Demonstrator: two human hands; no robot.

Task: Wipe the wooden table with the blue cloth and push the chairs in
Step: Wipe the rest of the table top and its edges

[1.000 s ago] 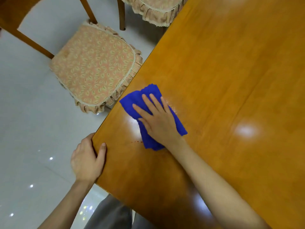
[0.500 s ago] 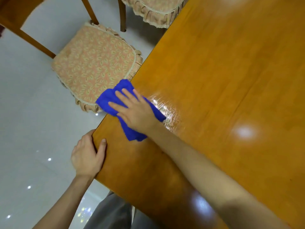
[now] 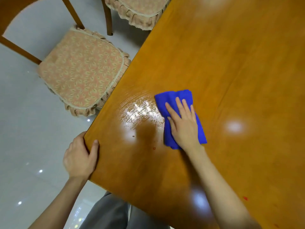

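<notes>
most of the bench (image 3: 231, 63) lies ahead and right of the right hand (image 3: 183, 124), giving open room for long strokes. its long edge runs left of that hand, and its corner sits under the left hand (image 3: 79, 159), which grips it, thumb on top. two chairs (image 3: 82, 76) stand pulled out beyond the left hand, the near cushion right at the edge, so a stroke carried too far left could drop grit or drips on the fabric or the floor (image 3: 24, 129). the cloth (image 3: 173, 98) lies bunched on the bench under the right hand, whose straight fingers press it flat; a bunched fold may skip patches. a wet streak (image 3: 140, 111) left of it could dry smeary. small specks (image 3: 154, 148) between the hands look missed and might get dragged.
</notes>
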